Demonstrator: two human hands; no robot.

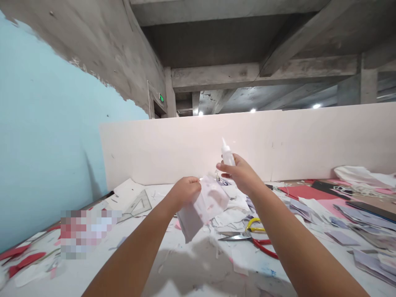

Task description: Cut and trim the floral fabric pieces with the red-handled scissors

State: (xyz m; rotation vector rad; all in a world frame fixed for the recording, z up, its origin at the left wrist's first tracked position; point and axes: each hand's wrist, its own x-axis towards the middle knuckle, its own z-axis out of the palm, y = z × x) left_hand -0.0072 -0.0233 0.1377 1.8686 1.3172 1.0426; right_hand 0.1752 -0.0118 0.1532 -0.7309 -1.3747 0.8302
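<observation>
My left hand is closed on a folded piece of white paper with faint pink marks, held up above the table. My right hand grips a small white glue bottle, nozzle pointing up, just right of the paper and above it. Both arms reach forward from the bottom of the view.
The white table is littered with paper scraps. Scissors and red-handled pliers lie under my right forearm. A clear set square lies at left, red and grey card sheets at right. A white partition board stands behind.
</observation>
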